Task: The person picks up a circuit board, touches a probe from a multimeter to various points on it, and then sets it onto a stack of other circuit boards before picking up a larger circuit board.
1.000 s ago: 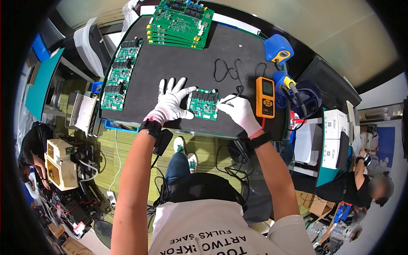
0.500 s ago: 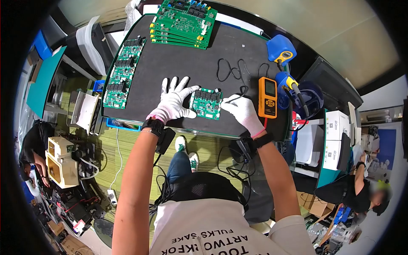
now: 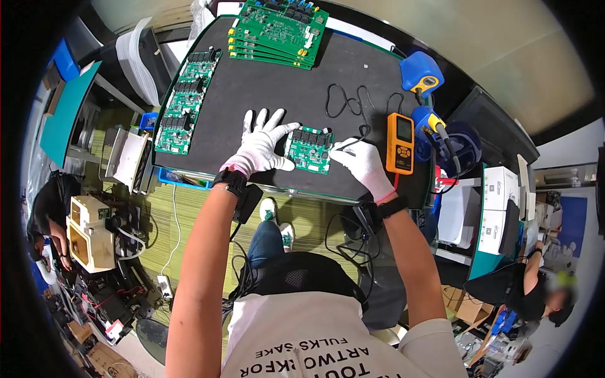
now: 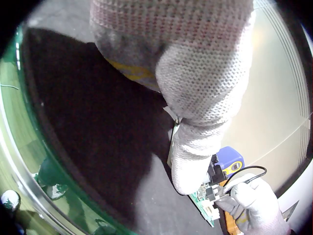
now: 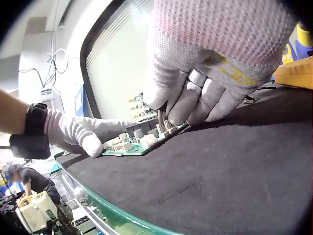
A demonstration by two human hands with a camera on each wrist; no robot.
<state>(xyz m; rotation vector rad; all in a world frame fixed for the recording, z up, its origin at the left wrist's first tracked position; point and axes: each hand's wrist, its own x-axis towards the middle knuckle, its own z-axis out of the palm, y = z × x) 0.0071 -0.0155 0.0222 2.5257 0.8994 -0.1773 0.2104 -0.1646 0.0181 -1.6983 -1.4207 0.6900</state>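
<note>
A green circuit board (image 3: 309, 150) lies flat on the dark mat. My gloved left hand (image 3: 257, 146) rests at its left edge with fingers spread, index finger by the upper corner and thumb by the lower one. At the board's right edge my gloved right hand (image 3: 364, 165) pinches the end of a black cable (image 3: 363, 118). In the right wrist view a thin metal tip (image 5: 161, 117) shows between the right thumb and fingers (image 5: 180, 110), at the connectors on the board (image 5: 129, 147). Whether the tip touches them I cannot tell.
An orange handheld meter (image 3: 400, 143) lies right of the right hand, beside a blue soldering station (image 3: 422, 74) and its iron holder (image 3: 430, 126). Stacked larger green boards (image 3: 277, 31) stand at the back. More small boards (image 3: 183, 104) line the mat's left side.
The head view has shifted slightly, so the table sits a little higher and further right. Both hands keep their places at the board.
</note>
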